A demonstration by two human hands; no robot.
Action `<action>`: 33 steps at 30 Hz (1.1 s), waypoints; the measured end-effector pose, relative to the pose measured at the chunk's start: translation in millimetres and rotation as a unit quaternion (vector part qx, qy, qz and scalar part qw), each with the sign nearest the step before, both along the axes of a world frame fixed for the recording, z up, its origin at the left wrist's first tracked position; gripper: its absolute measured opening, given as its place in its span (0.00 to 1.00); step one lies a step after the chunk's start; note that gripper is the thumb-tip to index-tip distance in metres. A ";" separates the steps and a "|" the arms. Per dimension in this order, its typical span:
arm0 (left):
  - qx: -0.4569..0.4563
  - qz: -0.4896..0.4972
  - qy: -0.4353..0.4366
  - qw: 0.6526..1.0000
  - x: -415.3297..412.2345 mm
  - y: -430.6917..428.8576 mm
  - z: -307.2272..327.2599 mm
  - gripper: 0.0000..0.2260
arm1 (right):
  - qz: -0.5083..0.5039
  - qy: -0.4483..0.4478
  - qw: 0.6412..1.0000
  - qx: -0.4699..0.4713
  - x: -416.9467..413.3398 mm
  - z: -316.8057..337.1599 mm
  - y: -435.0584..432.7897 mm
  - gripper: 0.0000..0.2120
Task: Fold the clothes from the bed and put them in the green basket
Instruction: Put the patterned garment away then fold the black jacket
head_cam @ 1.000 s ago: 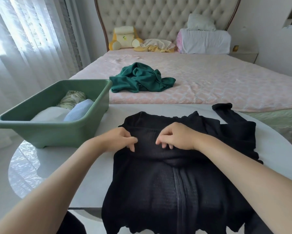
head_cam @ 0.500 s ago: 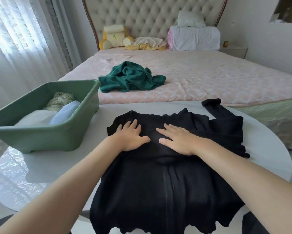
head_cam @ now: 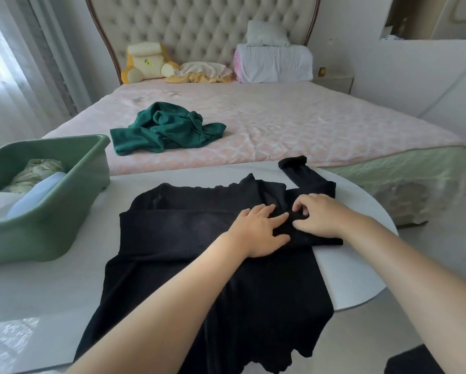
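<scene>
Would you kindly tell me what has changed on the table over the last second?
Both hands slid rightward across the black garment: the left hand now presses flat on its right side, and the right hand pinches fabric by the sleeve. The green garment on the bed and the green basket stayed put.

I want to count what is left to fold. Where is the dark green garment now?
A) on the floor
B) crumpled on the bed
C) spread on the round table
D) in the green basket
B: the dark green garment lies crumpled on the bed, apart from the green basket; the black garment lies on the table.
</scene>
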State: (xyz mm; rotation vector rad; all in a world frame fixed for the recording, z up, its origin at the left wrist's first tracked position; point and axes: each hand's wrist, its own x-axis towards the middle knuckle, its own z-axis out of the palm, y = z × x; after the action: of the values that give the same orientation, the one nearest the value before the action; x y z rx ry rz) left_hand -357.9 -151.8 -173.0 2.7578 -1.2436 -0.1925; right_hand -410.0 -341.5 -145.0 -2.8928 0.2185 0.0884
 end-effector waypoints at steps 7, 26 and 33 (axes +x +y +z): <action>0.028 0.000 -0.002 1.000 0.9 -2.6 -7.4 0.32 | -0.052 0.035 0.996 -0.056 -5.8 10.4 -14.0 0.09; -0.262 0.264 0.235 0.898 10.6 54.3 32.9 0.27 | -0.023 -0.002 0.959 0.282 34.1 37.6 75.6 0.10; -0.065 0.114 -0.019 0.991 1.6 41.5 21.6 0.25 | 0.092 0.031 0.995 -0.037 23.3 -13.0 78.0 0.27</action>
State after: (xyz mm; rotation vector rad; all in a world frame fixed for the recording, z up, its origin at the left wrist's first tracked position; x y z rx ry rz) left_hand -356.3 -110.3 -151.4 2.7708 -0.9022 -0.0370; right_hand -386.7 -263.5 -158.1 -2.9799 -0.0366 0.2063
